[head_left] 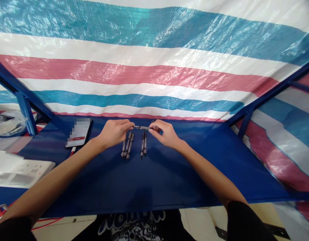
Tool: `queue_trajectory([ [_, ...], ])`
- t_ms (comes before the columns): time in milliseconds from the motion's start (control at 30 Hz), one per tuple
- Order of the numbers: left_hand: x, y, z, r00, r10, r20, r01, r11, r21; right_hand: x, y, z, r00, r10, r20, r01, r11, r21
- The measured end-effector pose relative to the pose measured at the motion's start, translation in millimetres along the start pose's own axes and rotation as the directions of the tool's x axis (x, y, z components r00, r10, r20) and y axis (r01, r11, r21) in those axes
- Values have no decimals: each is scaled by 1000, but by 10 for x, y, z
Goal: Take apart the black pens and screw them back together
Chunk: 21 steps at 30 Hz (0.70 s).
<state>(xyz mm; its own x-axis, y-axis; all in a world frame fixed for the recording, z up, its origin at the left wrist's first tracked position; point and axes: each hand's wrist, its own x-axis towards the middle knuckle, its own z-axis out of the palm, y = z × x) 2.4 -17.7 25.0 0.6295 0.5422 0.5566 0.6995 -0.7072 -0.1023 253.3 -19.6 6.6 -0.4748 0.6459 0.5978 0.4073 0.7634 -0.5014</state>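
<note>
A dark, slim pen [141, 127] is held level above the blue table, between both hands. My left hand [116, 132] pinches its left end with closed fingers. At its right end, the fingertips of my right hand [165, 133] are closed on it. Below my left hand lies a group of several similar pens [127, 146], side by side. Another small group of dark pens [143, 144] rests just to the right, below the held one. A small dark item [152, 121] shows partly behind my right fingertips, too small to make out.
The blue table [149, 184] has a phone [79, 132] with a red cable at left. A white power strip [35, 169] is near the left forearm. A striped sheet [144, 75] hangs behind, with blue frame bars at both sides.
</note>
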Motion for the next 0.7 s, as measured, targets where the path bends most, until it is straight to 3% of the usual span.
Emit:
queue_trajectory([
  [333, -2, 18, 12, 1000, 17, 19, -16, 999, -30, 5, -14, 1, 1000, -13, 14, 13, 1000, 10],
  [467, 0, 38, 23, 997, 9, 79, -6, 999, -47, 2, -10, 33, 997, 7, 78, -4, 999, -33],
  [600, 10, 72, 10, 985, 21, 169, -4, 995, -102, -17, 8, 47, 998, -52, 43, 56, 994, -89],
  [700, 23, 115, -4, 967, 38, 250, -4, 991, -134, -25, 33, 75, 999, -31, 44, 35, 996, -83],
])
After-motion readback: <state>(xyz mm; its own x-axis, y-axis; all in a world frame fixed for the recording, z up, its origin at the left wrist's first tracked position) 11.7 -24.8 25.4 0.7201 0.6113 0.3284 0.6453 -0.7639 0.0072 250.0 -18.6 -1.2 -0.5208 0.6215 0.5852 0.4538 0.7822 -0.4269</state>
